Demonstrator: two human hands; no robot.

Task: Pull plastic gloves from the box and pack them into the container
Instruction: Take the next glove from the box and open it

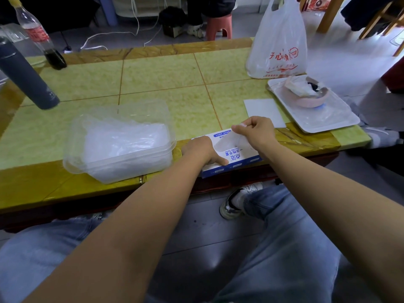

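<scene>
- Two hands work at the near edge of the table [166, 73], in the middle of the frame: this looks like the pulling step, with one glove partly out of the box.
- Left hand [200, 149] presses on the left end of the box [238, 159], thumb stretched along its top. Its fingers are hidden behind the back of the hand, so I cannot tell whether they curl over the end.
- Right hand [254, 131] pinches the clear glove [237, 139] between thumb and curled fingers, just above the box's opening.
- Box lies flat with its opening up, long axis running left to right along the table edge and rising slightly to the right; its print reads upside down from here.
- Glove film stretches from the opening up to the pinch, roughly upright.
- Container [118, 149] sits just left of the box, lidless, already holding a pile of gloves, with its long axis also left to right.
- Next, I judge, the glove must come free while the box is held down, then be carried left and laid on the pile.
</scene>
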